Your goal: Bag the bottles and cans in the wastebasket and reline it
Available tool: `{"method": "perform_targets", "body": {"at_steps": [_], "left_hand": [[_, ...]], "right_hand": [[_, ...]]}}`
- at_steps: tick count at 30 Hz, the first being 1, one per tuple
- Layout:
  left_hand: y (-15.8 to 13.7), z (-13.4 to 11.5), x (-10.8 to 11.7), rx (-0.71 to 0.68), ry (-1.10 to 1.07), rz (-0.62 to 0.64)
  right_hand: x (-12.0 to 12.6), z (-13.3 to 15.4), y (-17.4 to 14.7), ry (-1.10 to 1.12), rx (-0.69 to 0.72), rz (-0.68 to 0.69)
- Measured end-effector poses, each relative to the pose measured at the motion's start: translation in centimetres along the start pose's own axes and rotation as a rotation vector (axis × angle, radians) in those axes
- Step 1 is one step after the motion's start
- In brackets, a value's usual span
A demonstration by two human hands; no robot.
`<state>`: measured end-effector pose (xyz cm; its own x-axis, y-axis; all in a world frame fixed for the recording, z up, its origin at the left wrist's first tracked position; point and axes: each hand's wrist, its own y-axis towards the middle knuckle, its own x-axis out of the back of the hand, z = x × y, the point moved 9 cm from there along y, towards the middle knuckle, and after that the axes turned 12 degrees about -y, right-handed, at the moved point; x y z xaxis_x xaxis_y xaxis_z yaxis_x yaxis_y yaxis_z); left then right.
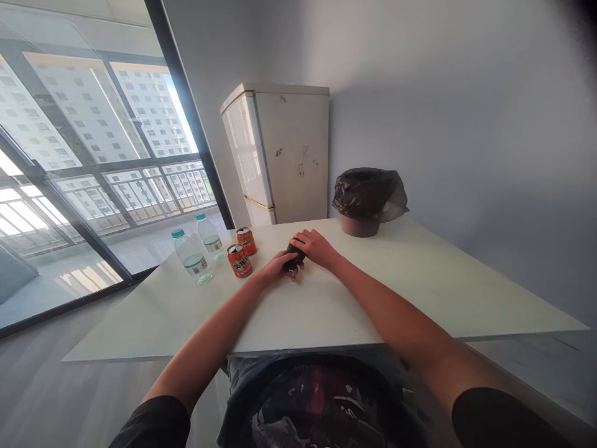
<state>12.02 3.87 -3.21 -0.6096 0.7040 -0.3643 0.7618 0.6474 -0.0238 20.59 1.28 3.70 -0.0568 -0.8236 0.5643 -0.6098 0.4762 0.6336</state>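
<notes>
Over the middle of the white table (298, 317), both of my hands are together on a small black object (295, 256); its exact kind is not clear. My left hand (278, 267) closes around the near end from the left, with some fingertips showing beneath. From the right, my right hand (317, 246) wraps its fingers over the far end. Just left of my hands are two orange drink cans, a nearer can (239, 261) and a farther can (246, 241). Two clear plastic bottles with green caps, a nearer bottle (192, 258) and a farther bottle (209, 236), stand upright beyond the cans to the left.
A brownish bin (360, 226) lined with a black plastic bag (368, 193) stands on the table's far right side. Behind the table is a white fridge (293, 155). Glass sliding doors (102, 155) are on the left, and a grey wall (466, 137) rises at right.
</notes>
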Motion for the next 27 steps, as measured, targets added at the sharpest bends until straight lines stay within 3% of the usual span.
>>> {"method": "perform_targets", "body": {"at_steps": [10, 15, 19, 24, 27], "left_hand": [[0.1, -0.4, 1.5, -0.020, -0.028, -0.095], [0.2, -0.8, 2.1, -0.063, -0.034, -0.149], [0.1, -1.5, 2.4, -0.135, -0.032, -0.193], [0.0, -1.9, 2.2, -0.163, 0.001, -0.175], [0.1, -1.3, 2.1, -0.096, 0.039, -0.119]], "right_hand": [[0.4, -1.1, 0.1, 0.059, -0.124, 0.069], [0.4, -2.0, -0.4, 0.211, -0.193, 0.050], [0.1, -2.8, -1.3, 0.542, -0.248, -0.028], [-4.5, -5.6, -3.4, 1.229, -0.768, 0.023], [-5.5, -4.6, -3.2, 1.430, -0.758, 0.144]]}}
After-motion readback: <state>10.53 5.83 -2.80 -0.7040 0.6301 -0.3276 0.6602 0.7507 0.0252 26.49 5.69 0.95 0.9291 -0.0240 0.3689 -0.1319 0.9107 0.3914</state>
